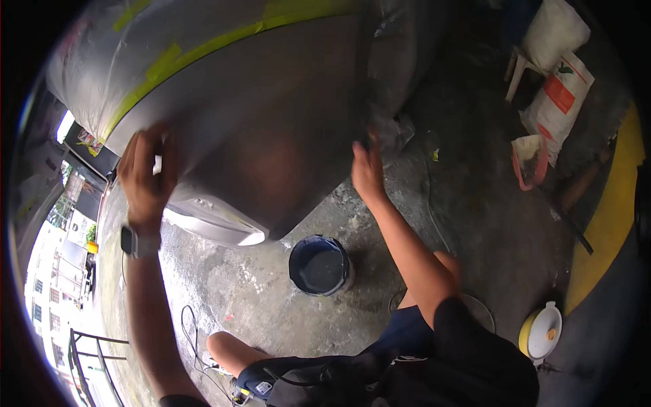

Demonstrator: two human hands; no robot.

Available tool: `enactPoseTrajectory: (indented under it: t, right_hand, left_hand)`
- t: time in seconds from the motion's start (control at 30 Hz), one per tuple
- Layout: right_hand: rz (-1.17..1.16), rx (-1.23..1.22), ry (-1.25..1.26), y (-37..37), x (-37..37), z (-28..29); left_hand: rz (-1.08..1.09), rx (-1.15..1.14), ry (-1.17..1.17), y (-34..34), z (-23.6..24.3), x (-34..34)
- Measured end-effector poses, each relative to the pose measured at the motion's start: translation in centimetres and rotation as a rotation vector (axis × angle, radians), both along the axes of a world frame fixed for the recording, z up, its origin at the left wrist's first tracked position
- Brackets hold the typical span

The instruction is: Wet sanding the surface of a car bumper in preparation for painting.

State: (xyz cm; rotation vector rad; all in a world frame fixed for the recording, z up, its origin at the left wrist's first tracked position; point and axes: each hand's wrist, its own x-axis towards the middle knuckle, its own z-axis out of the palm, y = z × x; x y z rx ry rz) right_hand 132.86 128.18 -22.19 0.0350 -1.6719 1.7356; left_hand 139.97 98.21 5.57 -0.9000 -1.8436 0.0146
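Note:
A large dark grey panel [298, 88], blurred and with a faint reddish patch, spans the space between my two hands. Bent fingers and thumb of my left hand [148, 169] close at its left side; what they hold, if anything, is hidden. My right hand [367, 166] is raised at the panel's right edge, its fingertips smeared and dark, so their grip is unclear. Clear plastic sheeting [88, 74] and yellow-green masking tape [203, 47] border the panel above. Below it curves a glossy white lower part [210, 220], like a vehicle's bumper.
A dark bucket [320, 266] stands on the stained concrete floor in front of me. Cables [190, 332] lie beside my left knee. To the right are a white sack [559, 102], a pink-rimmed container [529, 161] and a lidded yellow-white pot [541, 332]. A metal frame [98, 356] stands lower left.

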Motion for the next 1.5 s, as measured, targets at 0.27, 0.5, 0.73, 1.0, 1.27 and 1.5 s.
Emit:
enactPoseTrajectory:
  t: [0.27,0.5,0.73,1.0,1.27,1.5]
  right_hand:
    - [-0.21,0.617,0.51,-12.8,-2.0,1.0]
    - [-0.341,0.116,0.086,-4.3,-9.1,1.4]
    - [-0.241,0.347,0.58,-10.1,-2.4,-3.0]
    - [-0.277,0.453,0.324,-11.6,-3.8,4.7]
    - [-0.279,-0.013,0.173,-6.2,-7.2,3.5]
    - [-0.236,0.604,0.717,-8.9,-3.8,8.0]
  left_hand:
    - [-0.008,-0.197,0.287,2.0,0.7,-3.7]
    - [0.03,-0.119,0.251,0.2,0.1,-4.4]
    - [-0.05,-0.175,0.296,0.0,0.5,-4.6]
    - [-0.126,-0.076,0.197,0.1,0.4,-4.4]
    - [-0.127,-0.12,0.212,0.4,0.2,-4.0]
    - [-0.121,-0.101,0.232,0.9,0.3,-3.7]
